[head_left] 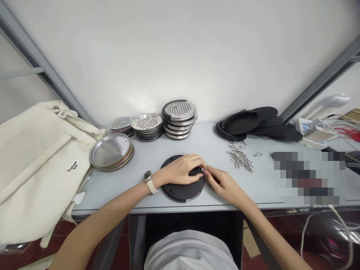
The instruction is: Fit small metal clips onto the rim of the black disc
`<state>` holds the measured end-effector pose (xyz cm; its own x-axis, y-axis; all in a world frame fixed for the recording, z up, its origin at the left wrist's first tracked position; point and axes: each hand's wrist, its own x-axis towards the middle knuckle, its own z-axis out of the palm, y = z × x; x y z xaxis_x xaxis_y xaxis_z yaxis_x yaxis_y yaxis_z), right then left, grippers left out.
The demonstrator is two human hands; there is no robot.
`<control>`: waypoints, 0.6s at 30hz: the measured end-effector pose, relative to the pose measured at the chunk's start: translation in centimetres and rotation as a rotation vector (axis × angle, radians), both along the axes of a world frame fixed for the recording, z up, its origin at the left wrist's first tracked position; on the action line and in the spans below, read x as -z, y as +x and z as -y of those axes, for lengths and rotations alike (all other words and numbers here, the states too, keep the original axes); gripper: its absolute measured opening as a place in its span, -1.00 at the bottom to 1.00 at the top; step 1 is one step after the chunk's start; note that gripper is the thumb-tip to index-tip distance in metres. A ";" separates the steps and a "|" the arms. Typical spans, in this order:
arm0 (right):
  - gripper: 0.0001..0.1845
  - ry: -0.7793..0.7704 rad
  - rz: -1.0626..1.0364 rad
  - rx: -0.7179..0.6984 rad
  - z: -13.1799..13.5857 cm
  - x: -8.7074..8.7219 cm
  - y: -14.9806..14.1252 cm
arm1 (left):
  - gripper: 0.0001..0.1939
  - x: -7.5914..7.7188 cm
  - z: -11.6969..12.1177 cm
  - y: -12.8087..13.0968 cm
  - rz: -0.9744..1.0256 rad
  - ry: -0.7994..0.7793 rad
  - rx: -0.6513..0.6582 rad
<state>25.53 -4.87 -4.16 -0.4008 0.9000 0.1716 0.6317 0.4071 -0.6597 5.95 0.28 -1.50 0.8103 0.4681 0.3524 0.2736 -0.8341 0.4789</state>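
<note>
A round black disc (183, 189) lies flat near the table's front edge. My left hand (182, 169), with a watch on the wrist, rests on top of the disc with fingers curled at its right rim. My right hand (223, 183) meets it there, fingertips pinched on a small metal ring (203, 170) at the disc's edge. The ring is mostly hidden by the fingers.
A pile of small metal rings (239, 157) lies right of the hands. Black discs (254, 122) are stacked at the back right. Perforated metal plates (179, 118) and plain metal trays (111, 150) stand at the back left. A cream cloth bag (33, 161) hangs off the left end.
</note>
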 end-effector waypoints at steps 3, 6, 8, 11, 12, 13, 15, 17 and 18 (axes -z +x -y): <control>-0.72 0.003 -0.004 -0.009 0.0 0.0 0.0 | -0.82 0.0 0.0 0.0 0.003 0.000 -0.009; -0.72 0.006 0.001 -0.007 -0.1 0.2 0.0 | -0.82 0.0 0.0 0.1 -0.003 -0.001 -0.012; -0.72 0.003 0.010 -0.001 -0.1 0.2 0.0 | -0.82 0.0 0.0 0.0 -0.006 0.007 -0.006; -0.71 0.005 0.017 0.006 -0.1 0.2 0.1 | -0.82 0.0 -0.1 0.1 -0.001 0.018 0.006; -0.71 0.005 0.019 0.005 -0.1 0.2 0.1 | -0.82 0.0 -0.1 0.1 0.000 0.022 0.006; -0.70 0.004 0.022 0.003 -0.1 0.2 0.1 | -0.81 0.0 -0.1 0.1 0.000 0.026 0.005; -0.70 0.002 0.031 0.004 -0.2 0.3 0.2 | -0.81 -0.1 0.0 0.1 -0.004 0.033 0.004; -0.69 0.007 0.041 0.006 -0.2 0.5 0.2 | -0.81 -0.1 0.0 0.1 -0.007 0.041 0.001; -0.69 0.014 0.047 0.007 -0.2 0.5 0.2 | -0.81 -0.2 0.0 0.1 -0.008 0.045 -0.004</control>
<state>25.73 -4.68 -4.68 -0.4024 0.9004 0.1652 0.6646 0.4114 -0.6237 6.02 0.28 -1.34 0.8115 0.4553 0.3662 0.2809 -0.8536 0.4388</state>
